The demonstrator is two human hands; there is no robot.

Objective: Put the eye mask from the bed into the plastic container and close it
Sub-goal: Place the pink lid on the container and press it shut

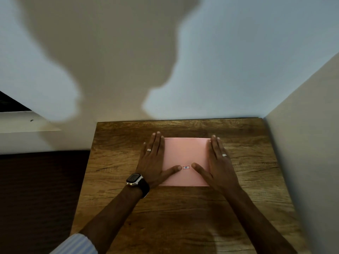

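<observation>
A pink square sheet of paper (186, 153) lies flat on a wooden table (183, 208), with a small red-framed label (186, 167) near its near edge. My left hand (154, 160) lies flat, palm down, on the sheet's left edge, thumb pointing at the label. My right hand (218, 164) lies flat on the right edge in the same way. Neither hand grips anything. No eye mask, bed or plastic container is in view.
The table stands in a corner between a white back wall (220, 70) and a white side wall (311, 143) on the right. A dark floor (40, 198) lies to the left. A pale ledge (22, 123) shows at the far left.
</observation>
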